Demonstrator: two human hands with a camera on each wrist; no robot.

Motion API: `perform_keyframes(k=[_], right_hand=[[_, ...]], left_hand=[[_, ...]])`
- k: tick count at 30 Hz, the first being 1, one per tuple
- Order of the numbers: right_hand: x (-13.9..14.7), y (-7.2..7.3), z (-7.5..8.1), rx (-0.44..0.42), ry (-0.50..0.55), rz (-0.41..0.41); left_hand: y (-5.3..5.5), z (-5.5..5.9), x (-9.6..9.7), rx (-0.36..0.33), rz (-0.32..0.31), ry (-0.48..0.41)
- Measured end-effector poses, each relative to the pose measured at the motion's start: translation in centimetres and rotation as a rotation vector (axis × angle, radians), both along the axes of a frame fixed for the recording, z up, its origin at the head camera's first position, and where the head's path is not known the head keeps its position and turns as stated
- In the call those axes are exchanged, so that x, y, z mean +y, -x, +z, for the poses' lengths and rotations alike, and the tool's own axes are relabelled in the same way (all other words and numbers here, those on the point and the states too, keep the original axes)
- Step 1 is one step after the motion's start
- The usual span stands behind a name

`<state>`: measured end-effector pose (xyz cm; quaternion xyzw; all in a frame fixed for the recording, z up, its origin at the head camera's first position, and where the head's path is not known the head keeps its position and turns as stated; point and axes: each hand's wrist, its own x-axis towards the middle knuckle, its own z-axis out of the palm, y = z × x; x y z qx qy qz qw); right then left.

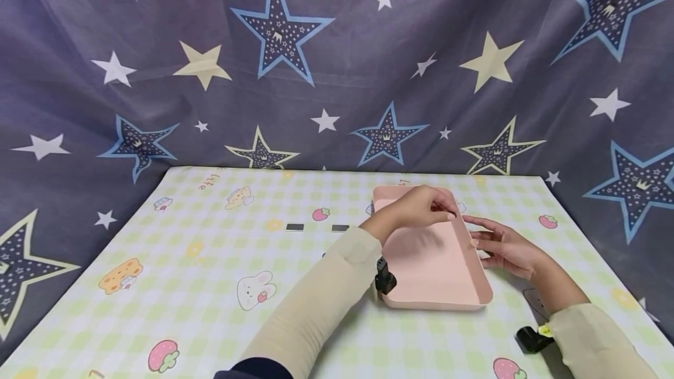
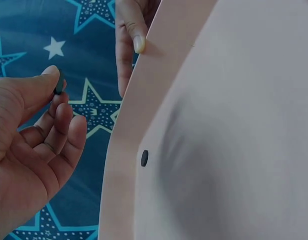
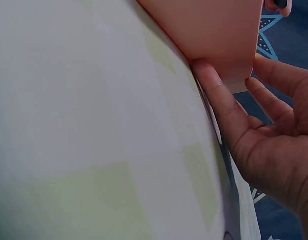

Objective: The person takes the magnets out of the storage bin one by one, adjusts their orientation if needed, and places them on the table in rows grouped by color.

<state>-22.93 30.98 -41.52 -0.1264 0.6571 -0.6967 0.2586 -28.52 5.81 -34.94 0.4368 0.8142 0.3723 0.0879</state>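
A shallow pink tray (image 1: 432, 274) lies on the tablecloth. Above its far right part, my left hand (image 1: 418, 208) pinches a small black disc (image 2: 59, 82) between thumb and index finger, the other fingers loosely bent. A second black disc (image 2: 145, 158) shows inside the tray, near the foot of a side wall. My right hand (image 1: 505, 249) is at the outside of the right wall, its fingers spread and only slightly bent. In the right wrist view, its thumb (image 3: 213, 82) touches the outer wall low down, and the other fingertips meet the edge farther along.
Two small dark rectangular pieces (image 1: 295, 227) lie left of the tray on the checked tablecloth (image 1: 200, 309). A star-patterned curtain (image 1: 337, 75) hangs behind the table. Black wrist devices (image 1: 385, 278) sit at both sleeves, the left one overlapping the tray's near left edge in the head view.
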Motion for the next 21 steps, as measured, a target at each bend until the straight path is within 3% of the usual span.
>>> perform_keyframes(k=[8,21], right_hand=[[0.0,0.0,0.0,-0.02,-0.051,-0.038],[0.1,0.0,0.0,-0.007,-0.014,-0.009]], left_hand=[[-0.6,0.3,-1.1,0.024,0.024,-0.001],[-1.4,0.9,-3.2,0.063,0.04,-0.023]])
